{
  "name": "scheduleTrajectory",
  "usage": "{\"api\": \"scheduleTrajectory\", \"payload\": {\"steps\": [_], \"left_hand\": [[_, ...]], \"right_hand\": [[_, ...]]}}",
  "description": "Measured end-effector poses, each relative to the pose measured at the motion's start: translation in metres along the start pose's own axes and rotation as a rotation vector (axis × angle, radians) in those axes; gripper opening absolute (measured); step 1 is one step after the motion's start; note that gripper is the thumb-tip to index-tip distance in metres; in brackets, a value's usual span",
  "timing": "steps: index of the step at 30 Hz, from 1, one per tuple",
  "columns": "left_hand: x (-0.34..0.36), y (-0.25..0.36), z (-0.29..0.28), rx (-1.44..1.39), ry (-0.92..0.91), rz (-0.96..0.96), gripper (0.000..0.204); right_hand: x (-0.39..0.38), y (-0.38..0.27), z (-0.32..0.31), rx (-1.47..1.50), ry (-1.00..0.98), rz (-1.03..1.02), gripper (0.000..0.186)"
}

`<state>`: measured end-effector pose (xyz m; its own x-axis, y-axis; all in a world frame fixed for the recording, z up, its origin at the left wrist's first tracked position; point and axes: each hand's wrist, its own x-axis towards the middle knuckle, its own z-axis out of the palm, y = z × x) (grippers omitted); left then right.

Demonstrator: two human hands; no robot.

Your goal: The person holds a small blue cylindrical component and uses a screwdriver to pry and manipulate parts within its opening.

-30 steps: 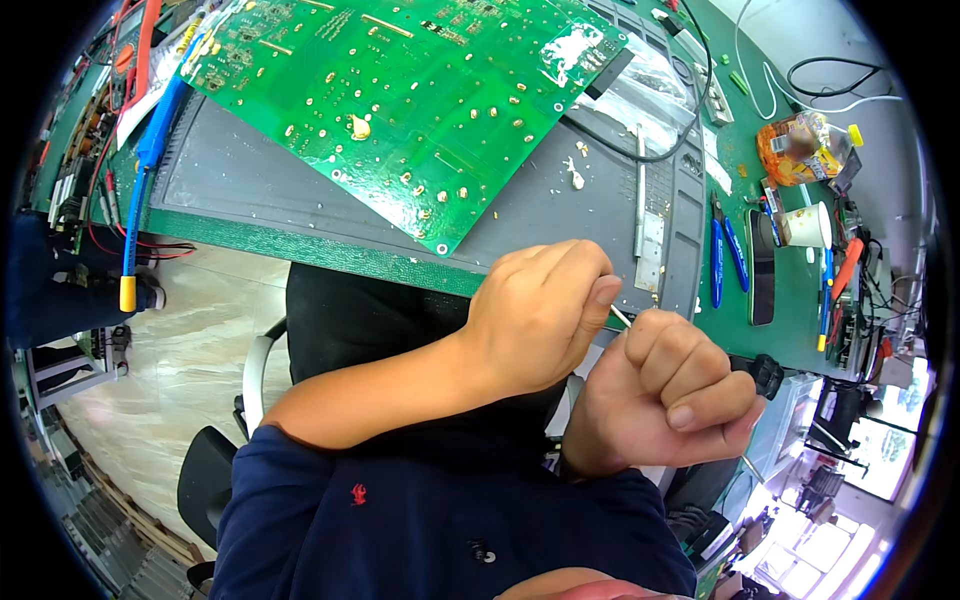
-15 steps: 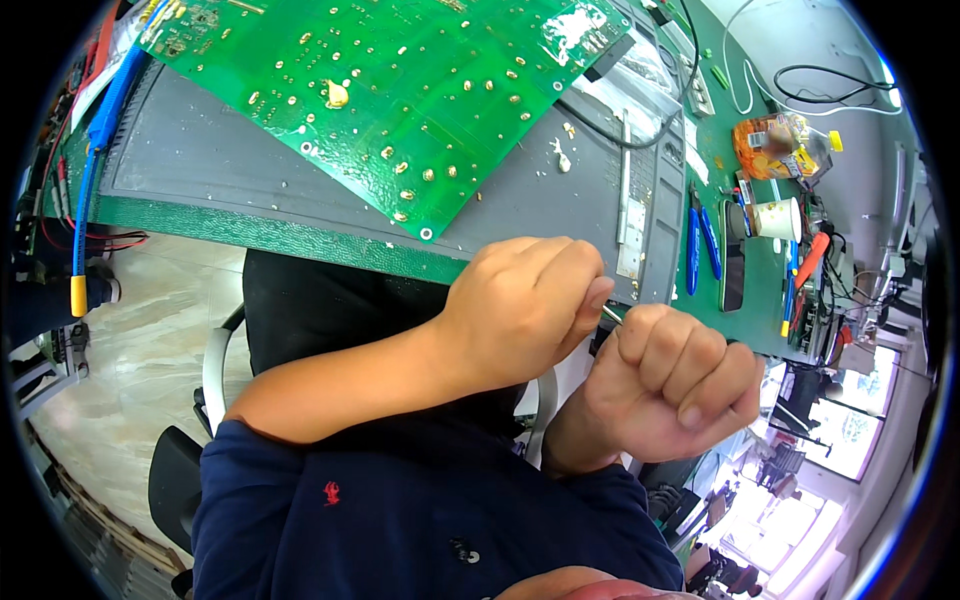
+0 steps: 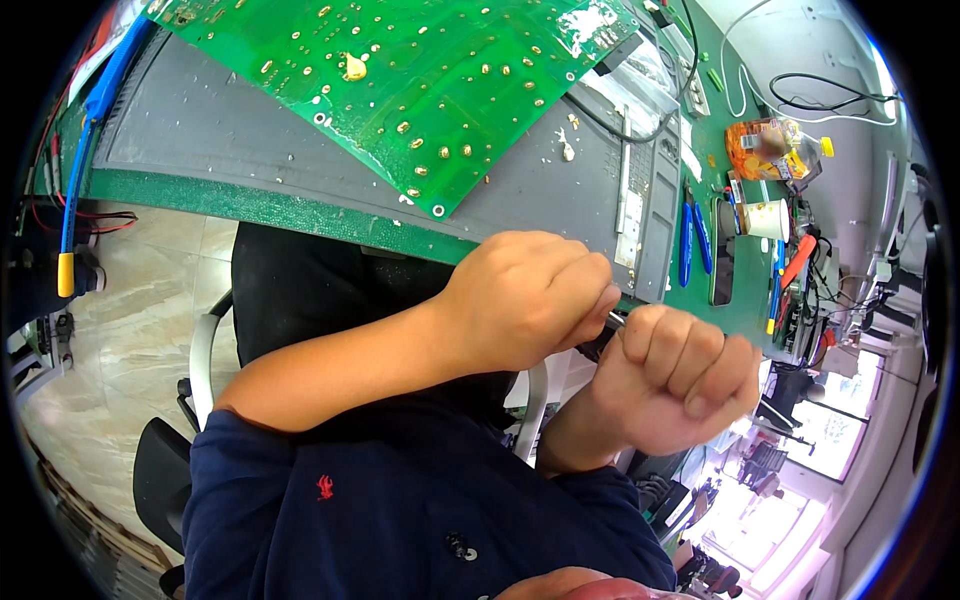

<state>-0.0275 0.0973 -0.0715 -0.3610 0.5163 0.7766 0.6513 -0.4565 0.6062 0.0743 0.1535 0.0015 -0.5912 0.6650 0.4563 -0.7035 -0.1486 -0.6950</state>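
Note:
Both of my hands are closed, held close together just off the table's front edge. A short, thin, shiny metal piece (image 3: 617, 319) shows in the small gap between them; the rest of it is hidden in the fingers. My left hand (image 3: 533, 298) is curled with its thumb toward the piece. My right hand (image 3: 686, 378) makes a fist at the piece's other end, knuckles up. Beyond them, a large green circuit board (image 3: 400, 85) with many solder joints and a yellowish lump lies on a grey work mat (image 3: 210, 130).
Blue-handled pliers (image 3: 692, 240), a phone (image 3: 722, 250) and a paper cup (image 3: 768, 219) are at the right. Behind these lies a plastic jar (image 3: 770, 150) with orange contents. A black cable and white crumbs lie on the mat. A blue lead (image 3: 75, 190) hangs over the left edge.
The view has shifted slightly, so the board and table sit a little differently in it. My hands stay close together, with slightly more of the metal piece showing between them.

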Motion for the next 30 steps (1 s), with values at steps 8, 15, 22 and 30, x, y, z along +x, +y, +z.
{"api": "scheduleTrajectory", "payload": {"steps": [8, 15, 22, 30], "left_hand": [[0.003, 0.003, 0.005, -0.148, 0.143, -0.12, 0.022], [0.002, -0.001, 0.003, -0.076, 0.171, -0.097, 0.026], [0.002, -0.001, 0.003, -0.035, 0.185, -0.082, 0.025], [0.0, -0.001, 0.003, -0.004, 0.158, -0.059, 0.023]], "right_hand": [[-0.007, 0.018, 0.015, -0.257, -0.09, -0.356, 0.049], [-0.007, 0.024, 0.018, -0.2, -0.111, -0.295, 0.053], [-0.006, 0.022, 0.02, -0.143, -0.048, -0.202, 0.054], [-0.006, 0.014, 0.012, -0.037, -0.013, -0.069, 0.053]]}}
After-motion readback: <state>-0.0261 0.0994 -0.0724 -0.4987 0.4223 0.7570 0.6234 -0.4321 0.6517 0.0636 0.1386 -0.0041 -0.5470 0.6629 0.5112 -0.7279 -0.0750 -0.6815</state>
